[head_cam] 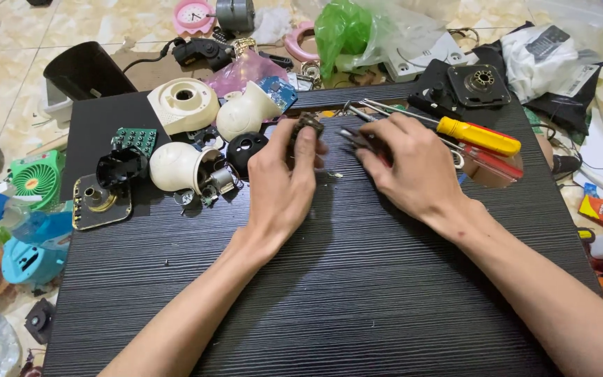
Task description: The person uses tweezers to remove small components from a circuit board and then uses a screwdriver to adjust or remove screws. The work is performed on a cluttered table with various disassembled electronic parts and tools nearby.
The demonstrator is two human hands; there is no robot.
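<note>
My left hand [282,180] is closed around a small dark motor-like part [306,127] at the middle of a black ribbed board [357,279]. Just right of it, my right hand [410,164] grips a pair of dark pliers [354,138] with red handles [493,162], the jaws pointing left toward the part. The jaws and the part are a short gap apart. A yellow-handled screwdriver [476,135] lies just beyond my right hand.
Cream plastic shells [184,105], a black dome [246,148], a green circuit board [135,139] and a brass-hubbed plate [99,202] crowd the board's left side. A black motor mount [479,84] sits at the far right. Clutter, bags and small fans [36,178] cover the floor around.
</note>
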